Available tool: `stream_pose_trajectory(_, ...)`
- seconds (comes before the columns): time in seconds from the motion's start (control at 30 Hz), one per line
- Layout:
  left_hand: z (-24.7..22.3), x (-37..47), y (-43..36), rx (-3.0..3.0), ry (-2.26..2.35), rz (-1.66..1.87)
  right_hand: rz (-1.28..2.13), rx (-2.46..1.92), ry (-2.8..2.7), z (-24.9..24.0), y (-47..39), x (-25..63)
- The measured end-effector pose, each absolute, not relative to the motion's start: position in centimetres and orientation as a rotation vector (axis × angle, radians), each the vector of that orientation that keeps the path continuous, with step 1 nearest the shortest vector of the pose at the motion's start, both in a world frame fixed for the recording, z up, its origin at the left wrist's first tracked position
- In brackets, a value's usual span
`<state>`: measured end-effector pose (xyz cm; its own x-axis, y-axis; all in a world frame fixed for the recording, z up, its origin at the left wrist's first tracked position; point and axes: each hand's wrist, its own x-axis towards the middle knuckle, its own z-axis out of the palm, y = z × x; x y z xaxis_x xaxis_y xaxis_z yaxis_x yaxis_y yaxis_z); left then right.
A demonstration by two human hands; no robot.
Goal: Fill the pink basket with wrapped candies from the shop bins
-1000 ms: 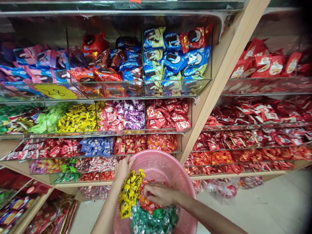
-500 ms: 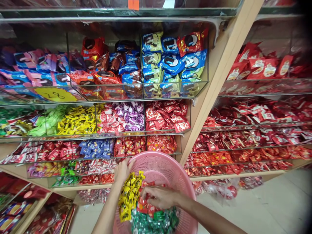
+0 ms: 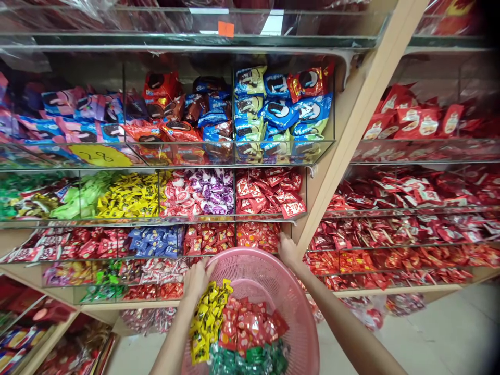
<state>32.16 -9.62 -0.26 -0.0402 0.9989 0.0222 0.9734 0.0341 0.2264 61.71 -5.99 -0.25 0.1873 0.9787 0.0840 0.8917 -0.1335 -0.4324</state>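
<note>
My left hand (image 3: pixel 196 278) is closed on the upper left rim of a pink plastic basket (image 3: pixel 307 307) with perforated walls. Inside the basket lie yellow-wrapped candies (image 3: pixel 209 317) on the left, red-wrapped candies (image 3: pixel 252 323) in the middle and green-wrapped candies (image 3: pixel 250 359) at the bottom. Past the far right rim, my right hand (image 3: pixel 288 248) reaches to the right end of a shelf bin of red patterned candies (image 3: pixel 258 235). Its fingers are mostly out of sight, so I cannot make out whether they hold anything.
Bins of wrapped sweets fill the tiered shelves, with blue candies (image 3: pixel 156 241) and yellow candies (image 3: pixel 130 195) to the left. Clear shelf fronts edge the bins. A slanting wooden upright (image 3: pixel 339 140) stands right of my right hand. A yellow price label (image 3: pixel 97 155) marks the upper shelf.
My right hand has left the red candies in the basket and moved up to the shelf bin. The left hand keeps its hold on the rim. The view has tilted slightly upward.
</note>
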Motion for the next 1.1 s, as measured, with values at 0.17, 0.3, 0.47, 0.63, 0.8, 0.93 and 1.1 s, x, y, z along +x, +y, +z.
stream_pose_trajectory(0.17, 0.0, 32.3, -9.7, 2.046, 2.151, 0.271, 0.304, -2.291, -1.755, -0.4, -5.1, 61.3)
stream_pose_trajectory(0.3, 0.1, 32.4, -9.7, 2.04, 2.161, 0.263, 0.324, -2.329, -1.774, -0.4, -5.0, 60.9)
stream_pose_trajectory(0.47, -0.2, 32.3, -9.6, 2.053, 2.155, 0.275, 0.327, -2.358, -1.782, 0.2, -5.2, 60.7)
stream_pose_trajectory(0.63, 0.0, 32.3, -9.7, 2.055, 2.145, 0.28, 0.382, -2.38, -1.792, 1.3, -5.0, 60.3)
stream_pose_trajectory(0.8, 0.0, 32.4, -9.8, 2.05, 2.156, 0.281, 0.419, -2.379, -1.795, 1.0, -5.5, 60.6)
stream_pose_trajectory(0.93, -0.3, 32.3, -9.7, 2.075, 2.156, 0.293, 0.477, -2.372, -1.811, -0.3, -5.5, 61.2)
stream_pose_trajectory(1.1, -0.5, 32.2, -9.6, 2.066, 2.157, 0.28, 0.589, -2.314, -1.878, -1.4, -4.4, 61.7)
